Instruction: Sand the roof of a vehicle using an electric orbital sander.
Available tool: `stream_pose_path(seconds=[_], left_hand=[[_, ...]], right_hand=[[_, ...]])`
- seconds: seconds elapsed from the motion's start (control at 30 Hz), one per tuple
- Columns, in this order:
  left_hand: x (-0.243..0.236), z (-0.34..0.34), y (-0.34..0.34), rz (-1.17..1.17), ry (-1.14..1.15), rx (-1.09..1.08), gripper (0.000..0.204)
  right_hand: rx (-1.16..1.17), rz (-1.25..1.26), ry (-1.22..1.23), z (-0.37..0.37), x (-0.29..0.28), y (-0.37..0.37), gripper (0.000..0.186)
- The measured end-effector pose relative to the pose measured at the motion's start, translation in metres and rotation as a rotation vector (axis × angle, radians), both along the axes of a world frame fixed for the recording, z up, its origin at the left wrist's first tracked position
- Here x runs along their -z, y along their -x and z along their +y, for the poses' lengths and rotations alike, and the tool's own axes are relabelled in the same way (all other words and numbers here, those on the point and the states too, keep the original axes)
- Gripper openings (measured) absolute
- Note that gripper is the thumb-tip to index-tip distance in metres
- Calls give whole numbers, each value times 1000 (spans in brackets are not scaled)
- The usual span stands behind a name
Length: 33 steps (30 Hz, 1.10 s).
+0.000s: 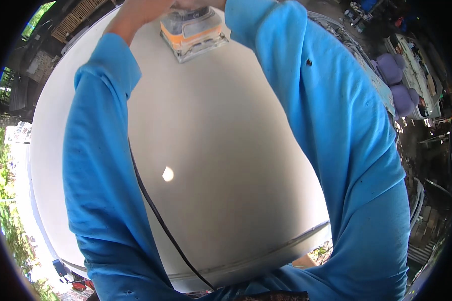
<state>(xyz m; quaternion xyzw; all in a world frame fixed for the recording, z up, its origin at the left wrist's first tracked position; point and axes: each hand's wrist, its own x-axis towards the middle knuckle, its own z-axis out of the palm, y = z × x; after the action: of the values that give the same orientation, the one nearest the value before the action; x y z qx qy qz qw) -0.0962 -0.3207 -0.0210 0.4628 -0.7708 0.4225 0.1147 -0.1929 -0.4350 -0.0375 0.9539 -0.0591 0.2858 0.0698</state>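
A sheet sander (192,31) with an orange band and a clear-edged square base lies flat on a large, smooth, off-white curved panel (211,130). My left hand (148,9) reaches over the top of the sander from the left, gripping it. Coming in from the right, my right hand (213,2) is also closed on the sander's upper body; only a sliver of it shows. The picture's top edge cuts off most fingers of both hands. A black cord (160,218) runs over the panel beside my left forearm and down toward my body.
The panel's near edge has a ribbed trim (256,253). Purple seats or cushions (399,83) stand at the right next to a cluttered table (419,75). Slatted wood (78,20) is at the far left, with bright greenery (5,185) outside. A bright light spot falls on the panel.
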Motion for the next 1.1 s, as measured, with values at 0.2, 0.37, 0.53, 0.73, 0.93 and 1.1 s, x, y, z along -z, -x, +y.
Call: stream_pose_path(seconds=[0.2, 0.37, 0.53, 0.73, 0.93, 1.1], left_hand=[[8, -36, -70, -187, 32, -64, 44], [7, -30, -42, -138, -9, -110, 42], [-1, 15, 56, 867, -280, -221, 43], [-16, 83, 174, 905, -314, -196, 45], [-25, 155, 270, 935, -357, -205, 44], [-13, 206, 323, 941, -370, -175, 49]], right_hand=[[-32, -22, 15, -32, 4, -41, 35], [32, -47, 1, -24, 4, -27, 35], [183, 114, -111, 17, -2, 44, 33], [61, -66, -73, 68, 19, 142, 27], [-16, -244, -330, 141, 25, 253, 28], [-118, -271, -510, 209, 13, 329, 16]])
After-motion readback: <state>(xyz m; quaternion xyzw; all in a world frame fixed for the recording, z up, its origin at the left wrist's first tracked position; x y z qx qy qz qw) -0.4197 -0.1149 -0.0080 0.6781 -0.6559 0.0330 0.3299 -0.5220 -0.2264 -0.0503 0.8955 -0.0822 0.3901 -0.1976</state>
